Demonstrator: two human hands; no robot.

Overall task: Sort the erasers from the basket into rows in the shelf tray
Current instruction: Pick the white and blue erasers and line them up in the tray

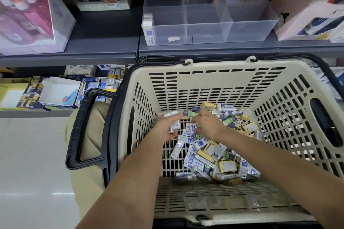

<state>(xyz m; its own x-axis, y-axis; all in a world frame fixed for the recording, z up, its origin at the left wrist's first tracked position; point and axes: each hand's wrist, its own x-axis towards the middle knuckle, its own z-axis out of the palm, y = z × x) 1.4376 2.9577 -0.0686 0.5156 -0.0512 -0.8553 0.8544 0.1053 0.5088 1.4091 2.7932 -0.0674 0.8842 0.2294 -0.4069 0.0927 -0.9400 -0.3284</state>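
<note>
A cream plastic basket (214,83) with black handles holds a heap of small erasers (214,156) in white-blue and yellow sleeves. Both my hands are down inside it. My left hand (168,127) grips several white-blue erasers, whose ends stick out past the fingers. My right hand (206,123) lies palm down on the pile and its fingers pinch a white-blue eraser (193,126). Above, on the grey shelf, stands the clear divided tray (242,29). A short row of white-blue erasers (149,29) stands at the tray's left end.
A pink box of bottles (31,20) sits on the shelf to the left of the tray, and a pale box (312,16) to its right. The lower shelf (55,91) at left carries open cartons of stationery. White floor lies below left.
</note>
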